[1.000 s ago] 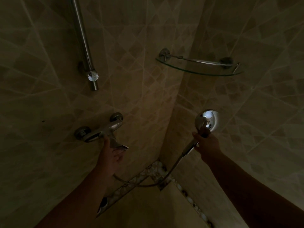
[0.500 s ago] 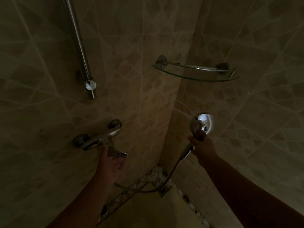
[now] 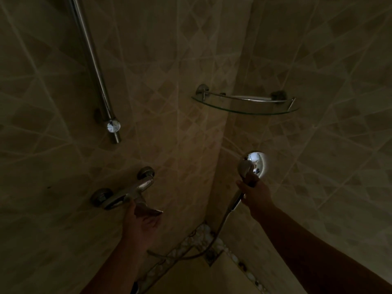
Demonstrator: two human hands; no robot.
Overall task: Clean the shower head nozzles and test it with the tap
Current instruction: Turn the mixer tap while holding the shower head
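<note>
Because the stall is dim, the nozzle face of the shower head [image 3: 255,164] is turned away and unreadable; only its round chrome back shows, at 3 o'clock of the tap [image 3: 127,194]. Its ribbed metal hose [image 3: 220,230] sags toward the mosaic border. Curved glass shelf [image 3: 244,109] at 12 o'clock; chrome rail [image 3: 93,66] at 10. Left hand [image 3: 142,225] cups the tap lever from below, fingers loosely curled. Right hand [image 3: 255,194] clamped round the shower head handle, arm extended.

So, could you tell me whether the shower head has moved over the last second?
Yes: the shower head has risen slightly, closer to the glass corner shelf on the wall.
</note>
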